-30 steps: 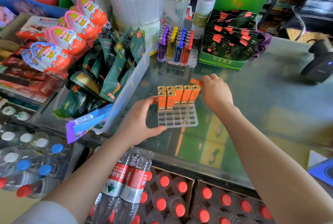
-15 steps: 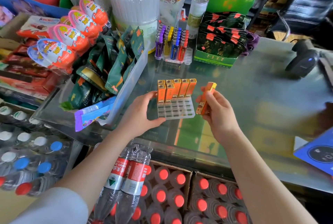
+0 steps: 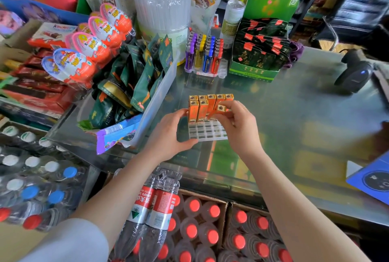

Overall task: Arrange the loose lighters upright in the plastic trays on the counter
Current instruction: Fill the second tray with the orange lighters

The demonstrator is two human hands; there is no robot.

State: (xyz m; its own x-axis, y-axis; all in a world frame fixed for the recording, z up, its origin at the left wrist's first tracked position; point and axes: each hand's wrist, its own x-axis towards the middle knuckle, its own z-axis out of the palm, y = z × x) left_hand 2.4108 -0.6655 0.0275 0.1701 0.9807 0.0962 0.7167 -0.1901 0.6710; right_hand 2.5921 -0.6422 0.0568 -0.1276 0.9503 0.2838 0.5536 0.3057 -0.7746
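Right hand (image 3: 235, 123) pinching a slim orange lighter with a gold cap (image 3: 219, 110), tilted, base aimed down toward the second row of the clear plastic grid tray (image 3: 208, 133) on the glass counter (image 3: 273, 114); angled like that, probably, to find an open cell beside the two already standing in that row. Left hand (image 3: 168, 135) curled round the tray's left edge, thumb along the front rim, fingertips up against the leftmost lighter; likely there to brace the light tray against sliding. Seven orange lighters (image 3: 202, 106) upright at the back, five in the far row and two in front; nearer cells bare, so early in the filling. Farther back, a second tray of purple, yellow, blue and red lighters (image 3: 204, 55), standing upright. Next: straightening the held lighter over its cell, then pressing down; risk of knocking neighbours if entered crooked.
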